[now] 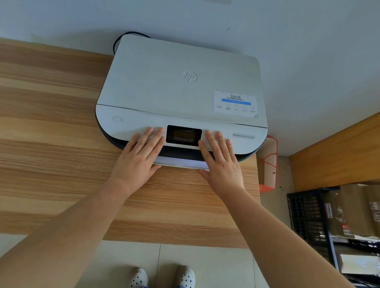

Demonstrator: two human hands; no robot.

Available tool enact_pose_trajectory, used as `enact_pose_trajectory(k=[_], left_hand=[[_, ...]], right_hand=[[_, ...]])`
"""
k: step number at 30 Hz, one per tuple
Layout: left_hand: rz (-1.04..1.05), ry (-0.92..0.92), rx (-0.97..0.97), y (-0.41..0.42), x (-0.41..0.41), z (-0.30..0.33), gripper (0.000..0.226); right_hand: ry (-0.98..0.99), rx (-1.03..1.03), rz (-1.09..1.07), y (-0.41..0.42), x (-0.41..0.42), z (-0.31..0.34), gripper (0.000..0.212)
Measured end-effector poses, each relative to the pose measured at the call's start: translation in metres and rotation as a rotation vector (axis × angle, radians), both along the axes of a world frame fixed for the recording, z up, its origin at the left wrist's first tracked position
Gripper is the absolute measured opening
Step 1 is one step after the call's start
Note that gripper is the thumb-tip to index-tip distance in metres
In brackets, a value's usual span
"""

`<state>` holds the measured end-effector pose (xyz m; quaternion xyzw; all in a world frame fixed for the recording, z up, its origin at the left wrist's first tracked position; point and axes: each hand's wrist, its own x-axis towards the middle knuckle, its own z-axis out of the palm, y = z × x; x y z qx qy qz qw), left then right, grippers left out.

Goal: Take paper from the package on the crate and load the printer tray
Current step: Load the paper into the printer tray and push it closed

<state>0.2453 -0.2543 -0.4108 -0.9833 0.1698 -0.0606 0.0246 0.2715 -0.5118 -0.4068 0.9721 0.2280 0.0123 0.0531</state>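
A white printer (179,86) sits on the wooden desk (42,136) against the wall, its dark screen (183,135) facing me. The paper tray (179,162) pokes out a little at the front bottom, white paper showing in it. My left hand (140,156) lies flat on the printer's front panel left of the screen, thumb at the tray's left corner. My right hand (220,161) lies flat to the right of the screen, thumb at the tray's right corner. Both hands have fingers spread and hold nothing. A paper package (361,264) rests on the black crate (308,218) at lower right.
Cardboard boxes (357,210) stand on the crate by a wooden panel (343,149). An orange-trimmed paper bag (269,165) leans between desk and wall. A black cable (124,38) loops behind the printer. My feet in white clogs stand on the tiled floor (123,257).
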Motion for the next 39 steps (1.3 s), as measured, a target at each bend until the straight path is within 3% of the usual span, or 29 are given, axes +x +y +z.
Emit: enact_pose_trajectory(k=[10, 18, 30, 34, 39], left_hand=[[-0.005, -0.064, -0.026, 0.0, 0.004, -0.014, 0.084], [-0.011, -0.177, -0.051, 0.002, 0.008, -0.029, 0.096], [-0.046, -0.311, -0.056, 0.001, 0.015, -0.032, 0.068], [-0.021, -0.217, -0.047, -0.001, 0.012, -0.023, 0.07], [0.049, 0.045, -0.014, -0.008, 0.002, 0.006, 0.08]], right_hand=[[-0.085, 0.024, 0.004, 0.001, 0.001, -0.005, 0.09], [-0.219, 0.095, 0.065, -0.003, 0.009, -0.014, 0.081], [-0.385, 0.132, 0.078, 0.002, 0.014, -0.029, 0.074], [-0.312, 0.113, 0.06, 0.003, 0.012, -0.022, 0.077], [-0.095, 0.045, -0.022, 0.006, 0.002, -0.005, 0.085]])
